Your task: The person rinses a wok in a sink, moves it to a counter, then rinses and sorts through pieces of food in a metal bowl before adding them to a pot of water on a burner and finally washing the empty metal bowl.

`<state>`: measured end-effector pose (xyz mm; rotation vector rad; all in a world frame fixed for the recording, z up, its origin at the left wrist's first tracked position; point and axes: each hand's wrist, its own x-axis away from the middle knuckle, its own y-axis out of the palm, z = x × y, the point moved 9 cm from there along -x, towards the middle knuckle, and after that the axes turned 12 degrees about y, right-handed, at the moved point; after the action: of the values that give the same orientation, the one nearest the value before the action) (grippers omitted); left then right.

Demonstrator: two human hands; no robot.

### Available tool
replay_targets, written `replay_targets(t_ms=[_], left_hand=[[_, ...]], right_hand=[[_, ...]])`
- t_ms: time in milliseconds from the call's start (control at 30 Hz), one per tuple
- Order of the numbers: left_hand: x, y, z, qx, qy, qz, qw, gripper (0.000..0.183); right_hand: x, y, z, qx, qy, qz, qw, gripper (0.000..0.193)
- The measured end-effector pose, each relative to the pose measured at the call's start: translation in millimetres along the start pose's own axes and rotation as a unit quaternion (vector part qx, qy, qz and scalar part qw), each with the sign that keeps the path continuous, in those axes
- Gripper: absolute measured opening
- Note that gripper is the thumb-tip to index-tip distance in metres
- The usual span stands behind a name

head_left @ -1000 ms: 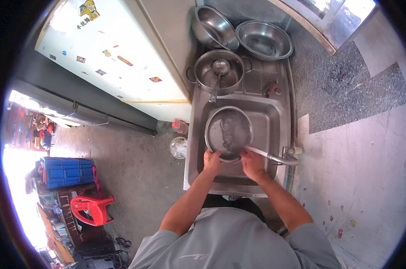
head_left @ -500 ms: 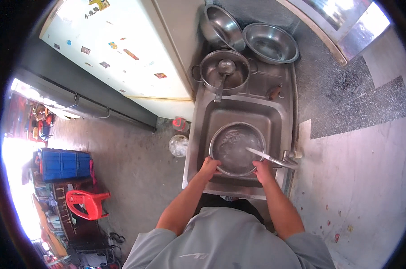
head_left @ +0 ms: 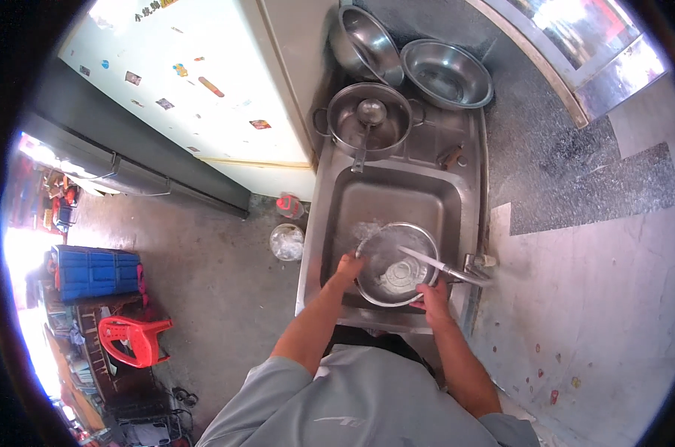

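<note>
A round stainless steel basin is tilted over the near part of the metal sink. My left hand grips its left rim, and my right hand holds the near right rim. Both hands are closed on the metal. Water splashes out past the basin's far left rim into the sink. Some water with ring-shaped ripples shows inside. The faucet reaches in from the right, its pale spout end over the basin.
Beyond the sink stands a two-handled pot with a ladle in it. Two more steel basins, one leaning and one flatter, sit behind. A white fridge borders the left; a tub stands on the floor.
The basin has gone from nearly level to tilted and shifted slightly nearer. Water now pours over its far left side. My left hand has moved farther up the rim.
</note>
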<state>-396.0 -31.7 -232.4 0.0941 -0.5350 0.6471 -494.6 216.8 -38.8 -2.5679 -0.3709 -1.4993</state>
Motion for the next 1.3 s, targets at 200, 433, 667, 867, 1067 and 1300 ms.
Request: replay_targets(t_ms=[200, 433, 667, 867, 1067, 1300], left_hand=[[44, 32, 108, -0.015, -0.121, -0.155, 0.980, 0.025], [61, 23, 220, -0.339, 0.297, 0.017, 0.893, 0.049], [112, 76, 276, -0.399, 0.467, -0.046, 0.788, 0.067], [116, 90, 234, -0.251, 0.443, -0.136, 0.850, 0.060], [133, 112, 259, -0.343, 0.468, -0.052, 0.813, 0.051], [55, 88, 208, -0.316, 0.330, -0.047, 0.888, 0.045]], right_hand=[[-34, -31, 35, -0.142, 0.125, -0.084, 0.978, 0.041], [-37, -11, 16, 0.092, 0.009, 0.029, 0.995, 0.032], [-7, 68, -41, -0.343, 0.070, -0.255, 0.901, 0.010], [-32, 38, -1, -0.353, 0.130, -0.183, 0.908, 0.010], [-27, 40, 28, -0.378, 0.133, -0.208, 0.892, 0.003], [0, 33, 38, -0.188, 0.027, -0.241, 0.952, 0.015]])
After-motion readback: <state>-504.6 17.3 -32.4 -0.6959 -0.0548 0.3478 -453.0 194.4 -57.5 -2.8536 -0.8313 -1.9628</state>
